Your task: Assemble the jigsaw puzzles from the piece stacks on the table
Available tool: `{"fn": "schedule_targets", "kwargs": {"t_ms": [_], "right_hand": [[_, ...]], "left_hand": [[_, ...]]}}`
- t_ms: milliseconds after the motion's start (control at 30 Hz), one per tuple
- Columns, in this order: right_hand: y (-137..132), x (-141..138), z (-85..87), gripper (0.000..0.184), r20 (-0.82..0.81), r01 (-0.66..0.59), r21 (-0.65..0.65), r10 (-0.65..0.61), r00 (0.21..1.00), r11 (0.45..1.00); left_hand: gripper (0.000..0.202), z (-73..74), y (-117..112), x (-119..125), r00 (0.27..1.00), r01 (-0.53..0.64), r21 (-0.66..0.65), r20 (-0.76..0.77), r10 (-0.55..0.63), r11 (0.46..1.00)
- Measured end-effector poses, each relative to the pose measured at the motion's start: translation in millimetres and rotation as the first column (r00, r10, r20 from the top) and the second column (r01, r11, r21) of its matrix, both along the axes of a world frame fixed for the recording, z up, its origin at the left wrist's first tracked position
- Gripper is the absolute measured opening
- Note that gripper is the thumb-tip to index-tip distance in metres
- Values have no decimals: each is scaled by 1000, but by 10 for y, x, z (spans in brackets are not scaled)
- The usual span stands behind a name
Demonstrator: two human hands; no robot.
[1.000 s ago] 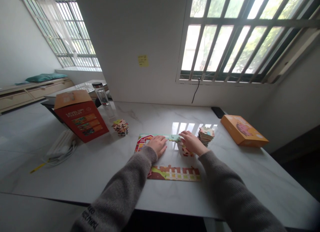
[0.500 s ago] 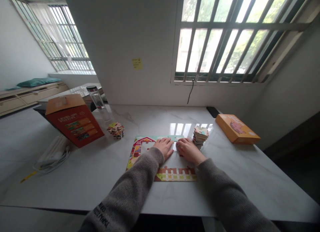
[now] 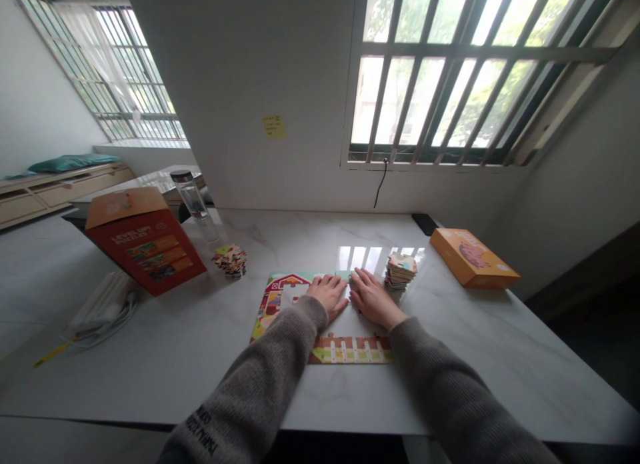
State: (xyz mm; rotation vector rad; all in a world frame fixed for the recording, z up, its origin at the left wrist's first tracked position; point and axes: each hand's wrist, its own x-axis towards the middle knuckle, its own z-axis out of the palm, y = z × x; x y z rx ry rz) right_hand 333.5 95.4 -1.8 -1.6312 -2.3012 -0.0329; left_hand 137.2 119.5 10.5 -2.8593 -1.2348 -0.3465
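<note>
Left hand (image 3: 329, 295) | right hand (image 3: 373, 298) | both spread, palm-down | at far edge of puzzle (image 3: 273, 303)

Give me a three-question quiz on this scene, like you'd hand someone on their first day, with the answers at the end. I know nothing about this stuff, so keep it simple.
1. True or false: the right hand is nearer to the right-hand stack of puzzle pieces than the left hand is.

2. Multiple choice: what is printed along the near strip of the jigsaw puzzle?
a) a rocket
b) a white picket fence
c) a sailing boat

3. Fill in the blank: the yellow sticky note is stuck to the ____.

Key: 1 true; 2 b; 3 wall.
</note>
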Motion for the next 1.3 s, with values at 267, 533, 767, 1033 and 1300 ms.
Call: {"fn": "schedule_targets", "kwargs": {"t_ms": [267, 533, 767, 1033, 1300], "right_hand": [[48, -20, -27, 55, 20, -13, -97, 15, 1000, 995], [24, -29, 52, 55, 68, -23, -77, 28, 997, 997], [18, -35, 69, 58, 87, -17, -110, 26, 996, 994], [5, -29, 88, 58, 104, -24, -111, 35, 994, 994], [24, -19, 50, 57, 90, -27, -113, 37, 995, 993]], "left_hand": [[47, -33, 64, -36, 999, -22, -66, 48, 25, 998], [51, -52, 84, -88, 999, -20, -98, 39, 24, 995], [49, -65, 76, -44, 999, -27, -56, 40, 29, 998], [53, -75, 71, -40, 1000, -16, -65, 10, 17, 998], [56, -101, 89, -35, 999, -40, -70, -7, 39, 997]]}}
